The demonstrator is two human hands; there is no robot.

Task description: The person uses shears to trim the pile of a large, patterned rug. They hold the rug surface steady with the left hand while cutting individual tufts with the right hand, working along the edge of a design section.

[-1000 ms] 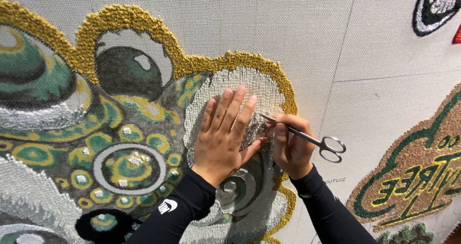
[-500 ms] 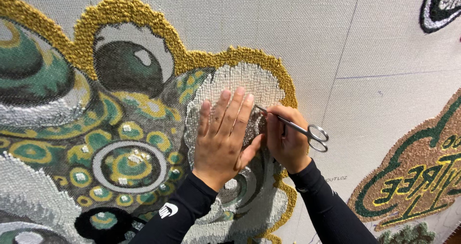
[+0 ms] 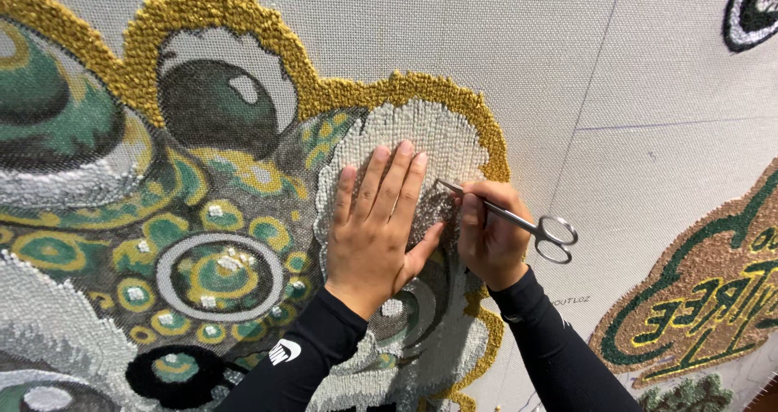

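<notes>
My left hand (image 3: 377,217) lies flat, fingers together, on a white tufted patch (image 3: 405,145) of a large tufted rug design (image 3: 203,217) stretched on grey backing cloth. My right hand (image 3: 490,234) grips small silver scissors (image 3: 519,222) by the shank. Their tips point left into the white pile just beside my left fingertips, and the finger loops stick out to the right. Both arms wear black sleeves.
A gold looped outline (image 3: 267,47) borders the green, yellow and white pattern with a big dark green eye (image 3: 215,104). Bare grey cloth (image 3: 632,72) spreads to the right. Another tufted piece in gold and green (image 3: 705,290) sits at lower right, and a black-and-white one (image 3: 754,7) at upper right.
The view has shifted slightly. My right hand with the scissors has nudged along the white patch; the left hand stays pressed flat in the same spot.
</notes>
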